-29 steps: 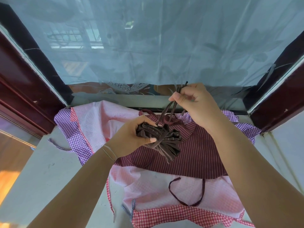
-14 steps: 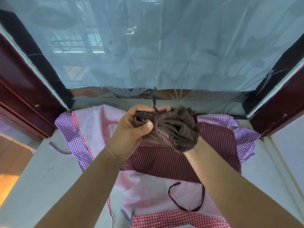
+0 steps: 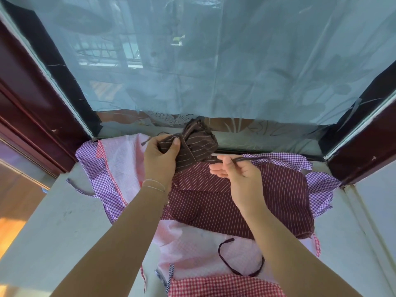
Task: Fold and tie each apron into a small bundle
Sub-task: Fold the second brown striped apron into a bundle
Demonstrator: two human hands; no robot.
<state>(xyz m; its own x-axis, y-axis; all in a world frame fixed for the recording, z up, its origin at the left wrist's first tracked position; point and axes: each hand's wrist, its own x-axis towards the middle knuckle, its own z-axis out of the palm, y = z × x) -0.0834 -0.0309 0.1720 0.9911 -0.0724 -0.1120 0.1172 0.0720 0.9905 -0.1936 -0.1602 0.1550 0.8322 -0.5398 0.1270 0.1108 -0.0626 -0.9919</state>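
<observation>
Bundle [image 3: 198,144] of brown striped apron gripped by left hand [image 3: 159,158], right hand [image 3: 237,171] pinching its strap [image 3: 249,159], maroon apron [image 3: 246,196] spread below

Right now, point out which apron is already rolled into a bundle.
The dark brown striped apron, gripped by the left hand near the window. The maroon striped apron and pink checked apron lie spread flat.

Left hand [image 3: 159,156]: your fingers and thumb curl round the brown striped bundle [image 3: 197,144], wrist bearing thin bracelets.
Right hand [image 3: 236,171]: your thumb and forefinger pinch the dark strap [image 3: 248,159], other fingers loosely extended.
Arms: both your forearms reach forward, bare.
</observation>
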